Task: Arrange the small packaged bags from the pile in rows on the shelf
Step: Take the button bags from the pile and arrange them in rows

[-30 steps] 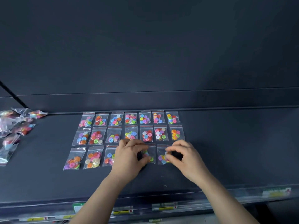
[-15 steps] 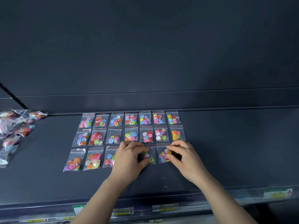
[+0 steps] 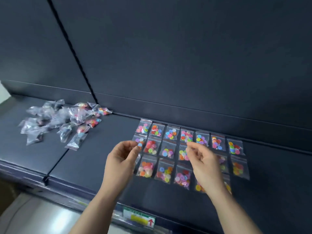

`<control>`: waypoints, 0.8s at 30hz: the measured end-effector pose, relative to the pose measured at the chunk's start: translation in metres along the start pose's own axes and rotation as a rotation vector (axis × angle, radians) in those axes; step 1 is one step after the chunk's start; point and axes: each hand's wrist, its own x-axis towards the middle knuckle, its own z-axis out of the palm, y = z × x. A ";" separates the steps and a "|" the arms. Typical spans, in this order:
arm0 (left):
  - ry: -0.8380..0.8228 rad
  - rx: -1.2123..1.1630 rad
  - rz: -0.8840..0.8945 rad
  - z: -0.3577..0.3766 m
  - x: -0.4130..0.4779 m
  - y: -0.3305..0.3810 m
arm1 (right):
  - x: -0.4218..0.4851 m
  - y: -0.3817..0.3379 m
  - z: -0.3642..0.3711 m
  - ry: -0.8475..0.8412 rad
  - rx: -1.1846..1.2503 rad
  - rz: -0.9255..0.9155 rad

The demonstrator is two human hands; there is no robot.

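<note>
Clear zip bags (image 3: 156, 130) hold bright mixed buttons (image 3: 170, 133).

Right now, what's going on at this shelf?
A person is laying out small clear bags of coloured buttons in a grid of three rows on the dark shelf. Both hands hover just above the grid, the left hand at its left edge and the right hand over the middle. Their fingers are loosely curled and neither visibly holds a bag. The front row is partly hidden behind them. A loose pile of unsorted bags lies further left.
</note>
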 end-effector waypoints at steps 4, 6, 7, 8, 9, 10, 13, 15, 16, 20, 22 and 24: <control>0.163 0.003 -0.017 -0.071 0.021 -0.010 | 0.011 -0.026 0.058 -0.102 0.049 0.006; 0.226 0.020 -0.029 -0.110 0.035 -0.016 | 0.016 -0.040 0.095 -0.135 0.060 0.001; 0.248 0.032 -0.033 -0.129 0.042 -0.019 | 0.019 -0.047 0.114 -0.143 0.076 0.006; 0.264 0.042 -0.036 -0.148 0.051 -0.022 | 0.022 -0.055 0.133 -0.149 0.095 0.011; 0.272 0.048 -0.039 -0.166 0.059 -0.024 | 0.024 -0.061 0.153 -0.150 0.107 0.013; 0.271 0.060 -0.041 -0.183 0.069 -0.025 | 0.027 -0.067 0.174 -0.144 0.114 0.017; 0.217 0.150 -0.026 -0.226 0.104 -0.030 | 0.033 -0.087 0.227 -0.124 0.155 0.062; 0.114 0.213 -0.017 -0.243 0.131 -0.035 | 0.035 -0.098 0.254 -0.097 0.170 0.096; 0.050 0.247 -0.013 -0.248 0.144 -0.037 | 0.036 -0.102 0.265 -0.070 0.172 0.108; -0.178 0.500 0.107 -0.242 0.190 -0.044 | 0.035 -0.115 0.290 0.027 0.182 0.150; -0.282 0.649 0.229 -0.231 0.206 -0.050 | 0.035 -0.118 0.295 0.060 0.182 0.167; -0.350 0.757 0.305 -0.220 0.215 -0.056 | 0.037 -0.120 0.300 0.084 0.172 0.178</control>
